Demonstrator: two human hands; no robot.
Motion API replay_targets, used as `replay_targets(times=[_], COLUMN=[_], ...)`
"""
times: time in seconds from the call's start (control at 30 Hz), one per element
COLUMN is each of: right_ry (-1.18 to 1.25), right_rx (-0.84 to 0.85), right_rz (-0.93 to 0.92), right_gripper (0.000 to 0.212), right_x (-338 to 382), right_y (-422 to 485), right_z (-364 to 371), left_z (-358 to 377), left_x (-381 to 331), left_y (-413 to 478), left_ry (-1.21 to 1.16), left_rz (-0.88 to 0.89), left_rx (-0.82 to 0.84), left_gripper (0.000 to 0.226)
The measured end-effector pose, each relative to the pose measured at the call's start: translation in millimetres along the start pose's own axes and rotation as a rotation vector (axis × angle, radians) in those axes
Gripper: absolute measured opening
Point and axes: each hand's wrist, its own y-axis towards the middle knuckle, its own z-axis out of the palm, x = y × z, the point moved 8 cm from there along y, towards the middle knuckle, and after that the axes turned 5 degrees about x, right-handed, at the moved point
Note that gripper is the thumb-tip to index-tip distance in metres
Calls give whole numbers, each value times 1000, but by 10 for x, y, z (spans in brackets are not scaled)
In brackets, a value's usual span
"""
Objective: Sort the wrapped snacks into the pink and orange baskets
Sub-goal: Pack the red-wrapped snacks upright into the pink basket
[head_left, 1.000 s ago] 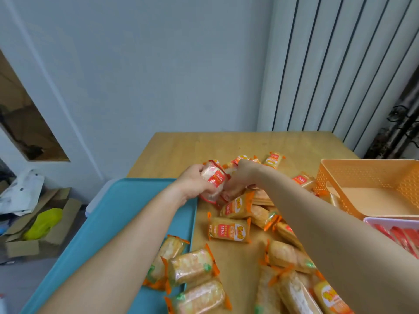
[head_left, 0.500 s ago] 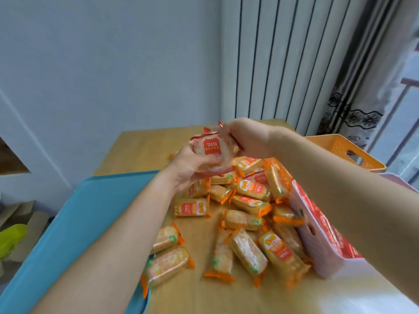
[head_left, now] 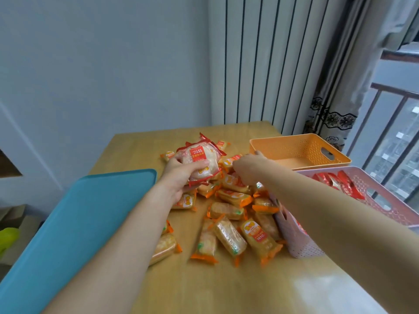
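Note:
My left hand (head_left: 181, 175) grips a stack of red-wrapped snacks (head_left: 201, 158) above the pile. My right hand (head_left: 247, 168) reaches over the far part of the pile, fingers curled down among orange-wrapped snacks (head_left: 233, 196); whether it holds one is hidden. The orange basket (head_left: 299, 146) stands at the back right with nothing visible inside. The pink basket (head_left: 374, 196) sits nearer on the right, partly behind my right forearm, and holds several red-wrapped snacks (head_left: 335, 180).
A teal tray (head_left: 74, 223) lies on the left side of the wooden table (head_left: 204, 286), with a few orange-wrapped snacks at its right edge. A wall and striped panel stand behind; a window and curtain are to the right.
My right hand has let go of the red-wrapped stack and dropped toward the pile. My left hand keeps the stack. The view has swung right, showing more of both baskets.

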Motion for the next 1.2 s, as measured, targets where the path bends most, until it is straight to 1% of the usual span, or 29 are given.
replay_targets(times=[0.1, 0.17, 0.23, 0.3, 0.37, 0.43, 0.5, 0.57, 0.6, 0.63, 0.67, 0.7, 0.73, 0.77, 0.8, 0.83, 0.87, 0.9, 0.97, 1.03, 1.07, 1.13, 1.17, 1.2], right_ry=[53, 230, 489, 802, 1115, 1247, 1323, 1491, 1603, 1686, 1684, 1530, 1244, 943, 692, 512, 393, 344, 387, 492, 557, 690, 751, 815], right_rx=[-13, -67, -178, -250, -241, -226, -158, -13, 46, 58, 11, -76, -138, -136, -85, -14, 50, 88, 60, -8, -23, 1, -13, -64], right_rz=[-16, -61, -78, -98, -164, -199, -251, -347, -365, -328, -231, -96, 12, 76, 97, 96, 83, 79, 79, 42, 13, -34, -45, -19], right_gripper=[24, 26, 29, 28, 20, 17, 26, 28, 27, 29, 31, 30, 27, 25, 23, 24, 27, 28, 25, 29, 33, 38, 36, 32], right_x=[-16, -19, -77, -141, -115, -76, -10, 44, 35, -10, -88, -169, -201, -141, -29, 99, 215, 303, 463, 655, 756, 894, 884, 791], right_y=[49, 49, -4, -63, -110, -143, -175, -211, -211, -182, -134, -96, -85, -81, -78, -67, -47, -30, -17, -10, -21, -21, -11, -3], right_z=[-73, -208, -428, -590, -652, -685, -696, -669, -649, -613, -568, -511, -475, -422, -342, -230, -117, -38, 21, 17, -5, -5, -16, -38], left_z=[-85, -116, -93, -36, 47, 117, 152, 153, 135, 104, 64, 14, -34, -89, -131, -155, -157, -164, -178, -210, -218, -228, -233, -235], left_x=[23, 31, 5, -35, -60, -106, -171, -216, -226, -232, -232, -219, -200, -170, -143, -121, -106, -86, -49, -29, -29, -18, -12, -2], left_y=[-63, -97, -117, -119, -106, -105, -111, -100, -91, -81, -72, -51, -32, -12, -4, -4, -16, -12, -8, 16, 37, 78, 95, 105], left_ry=[-2, -31, -90, -126, -132, -144, -175, -224, -248, -262, -269, -276, -288, -306, -324, -335, -331, -314, -274, -263, -276, -294, -292, -287], left_rz=[-4, -6, 14, 58, 98, 139, 181, 199, 198, 194, 190, 178, 159, 140, 122, 112, 105, 104, 107, 111, 112, 106, 102, 96], left_rx=[21, 66, 132, 194, 256, 293, 307, 325, 328, 311, 277, 236, 196, 158, 129, 119, 121, 125, 126, 113, 106, 86, 68, 49], left_gripper=[49, 37, 31, 38, 43, 42, 53, 76, 83, 88, 94, 99, 100, 97, 91, 88, 88, 89, 78, 70, 72, 79, 79, 76])
